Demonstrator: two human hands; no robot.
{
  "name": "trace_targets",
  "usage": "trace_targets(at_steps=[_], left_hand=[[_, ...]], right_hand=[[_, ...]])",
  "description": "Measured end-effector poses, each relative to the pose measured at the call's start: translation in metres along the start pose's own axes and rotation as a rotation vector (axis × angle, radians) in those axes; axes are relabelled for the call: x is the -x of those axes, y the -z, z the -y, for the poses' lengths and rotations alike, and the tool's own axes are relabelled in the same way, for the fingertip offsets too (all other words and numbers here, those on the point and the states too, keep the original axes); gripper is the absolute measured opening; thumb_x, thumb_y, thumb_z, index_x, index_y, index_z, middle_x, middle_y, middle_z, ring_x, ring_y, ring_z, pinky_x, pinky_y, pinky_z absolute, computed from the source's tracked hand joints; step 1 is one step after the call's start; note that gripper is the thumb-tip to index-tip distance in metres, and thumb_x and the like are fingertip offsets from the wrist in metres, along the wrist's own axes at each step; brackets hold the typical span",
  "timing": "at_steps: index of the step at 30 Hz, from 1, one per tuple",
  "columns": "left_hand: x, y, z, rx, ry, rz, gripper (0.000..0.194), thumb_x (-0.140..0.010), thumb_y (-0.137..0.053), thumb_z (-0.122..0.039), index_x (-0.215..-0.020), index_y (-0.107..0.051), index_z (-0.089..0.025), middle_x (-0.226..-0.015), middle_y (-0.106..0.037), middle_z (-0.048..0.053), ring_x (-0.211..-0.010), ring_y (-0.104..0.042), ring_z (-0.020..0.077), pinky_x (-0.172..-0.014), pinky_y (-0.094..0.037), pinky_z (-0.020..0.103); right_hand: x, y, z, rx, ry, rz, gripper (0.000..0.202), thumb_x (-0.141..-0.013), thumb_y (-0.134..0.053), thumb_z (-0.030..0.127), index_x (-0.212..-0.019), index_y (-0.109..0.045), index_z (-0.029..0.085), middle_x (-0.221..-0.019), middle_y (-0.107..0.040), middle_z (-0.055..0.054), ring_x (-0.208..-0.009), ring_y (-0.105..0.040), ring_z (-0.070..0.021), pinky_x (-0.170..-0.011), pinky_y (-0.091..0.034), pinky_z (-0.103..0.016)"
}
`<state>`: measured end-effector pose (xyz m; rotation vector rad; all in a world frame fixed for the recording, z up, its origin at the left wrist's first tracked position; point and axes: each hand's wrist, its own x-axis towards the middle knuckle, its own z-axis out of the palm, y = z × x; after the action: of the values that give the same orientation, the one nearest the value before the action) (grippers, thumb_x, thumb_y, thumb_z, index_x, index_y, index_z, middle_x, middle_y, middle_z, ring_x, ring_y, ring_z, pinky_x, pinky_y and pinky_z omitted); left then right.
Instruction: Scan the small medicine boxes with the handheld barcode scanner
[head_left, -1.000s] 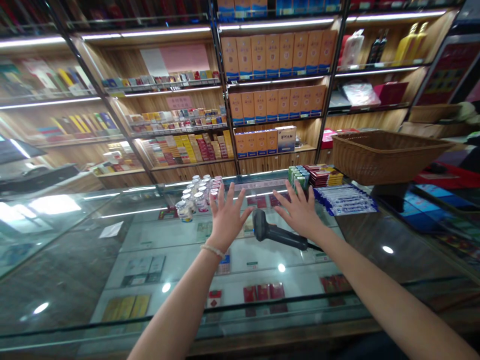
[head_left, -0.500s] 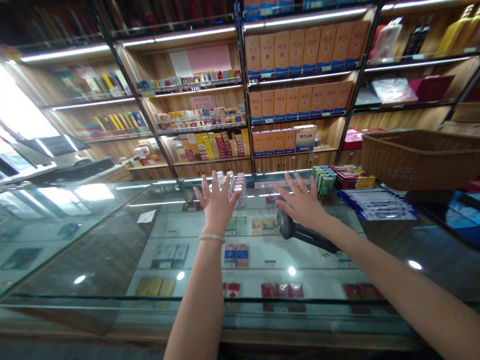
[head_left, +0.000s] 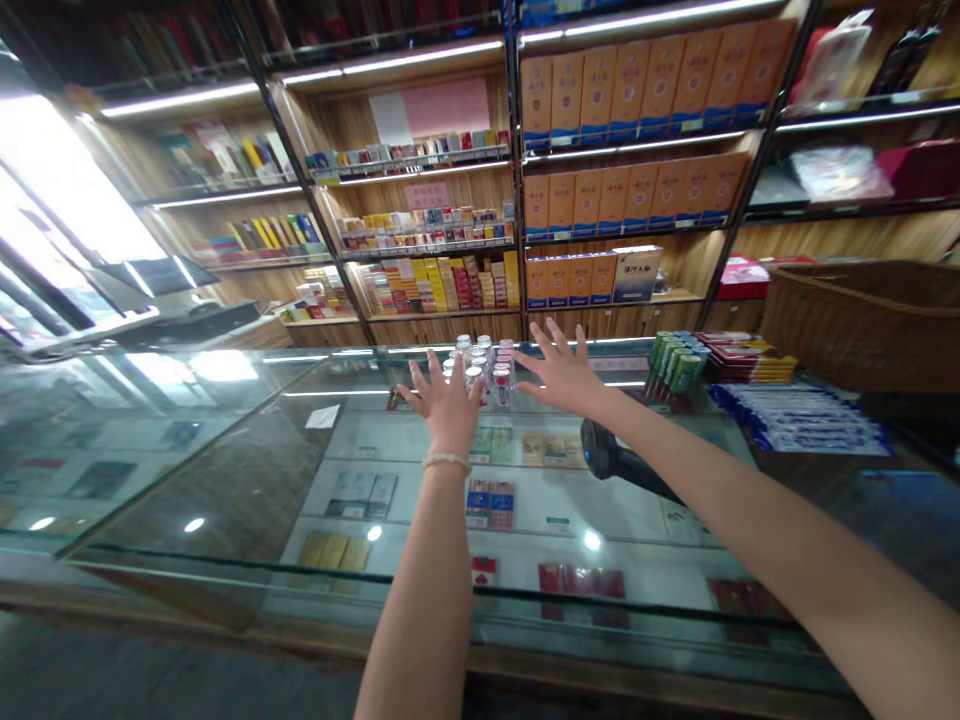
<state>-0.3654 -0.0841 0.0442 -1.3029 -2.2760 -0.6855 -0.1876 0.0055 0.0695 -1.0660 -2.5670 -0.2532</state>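
Observation:
Above a glass display counter (head_left: 247,480), my left hand (head_left: 448,405) is stretched out with its fingers spread and nothing in it. A beaded bracelet (head_left: 447,461) circles that wrist. Just beyond its fingertips stand several small clear bottles (head_left: 501,378) with white and pink caps, partly hidden by the hand. To their right, my right hand (head_left: 564,375) reaches forward, fingers apart and holding nothing; its fingertips are close to the pink-capped bottles, though I cannot tell if they touch. Under the right forearm lies a black handheld scanner (head_left: 600,450), its handle partly covered.
Green cans (head_left: 679,362), red and yellow packets (head_left: 750,358) and blue-white sachets (head_left: 799,418) sit at the right, beside a wicker basket (head_left: 862,325). A white paper slip (head_left: 322,417) lies at the left. Behind the counter, shelves hold orange boxes (head_left: 630,90) and cigarette packs (head_left: 450,285).
My right hand has moved left, from above the scanner toward the small bottles. My left hand stays spread in front of them. The view has shifted slightly left.

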Motion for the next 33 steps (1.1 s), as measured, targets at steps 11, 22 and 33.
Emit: trace_targets(at_steps=[11,22,33], left_hand=[[0.006,-0.006,0.002,-0.044,-0.079,0.182,0.088,-0.09,-0.069,-0.052,-0.165,-0.031,-0.024,-0.175,-0.009,0.021,-0.161,-0.004,0.0481,-0.123,-0.01,0.076],[0.006,-0.003,-0.001,-0.05,-0.058,0.241,0.091,-0.089,-0.07,-0.055,-0.165,-0.029,-0.026,-0.176,-0.005,0.019,-0.161,0.002,0.0461,-0.125,-0.004,0.073],[0.007,-0.006,0.001,-0.051,-0.058,0.205,0.093,-0.087,-0.072,-0.055,-0.165,-0.031,-0.025,-0.175,-0.01,0.021,-0.161,-0.002,0.0463,-0.124,-0.006,0.074]], right_hand=[[-0.032,-0.03,0.001,0.053,0.098,0.067,0.06,-0.098,-0.06,0.051,-0.154,-0.051,0.034,-0.177,-0.014,-0.013,-0.162,-0.007,-0.0411,-0.121,0.0,-0.077],[-0.045,-0.035,0.005,0.08,0.249,0.008,0.057,-0.095,-0.065,0.023,-0.149,-0.056,0.038,-0.176,-0.019,-0.008,-0.162,-0.01,-0.0394,-0.121,-0.002,-0.08],[-0.062,-0.035,0.001,0.088,0.414,-0.062,0.045,-0.089,-0.064,0.009,-0.127,-0.073,0.032,-0.174,-0.027,-0.005,-0.162,-0.013,-0.0376,-0.124,-0.005,-0.075]])
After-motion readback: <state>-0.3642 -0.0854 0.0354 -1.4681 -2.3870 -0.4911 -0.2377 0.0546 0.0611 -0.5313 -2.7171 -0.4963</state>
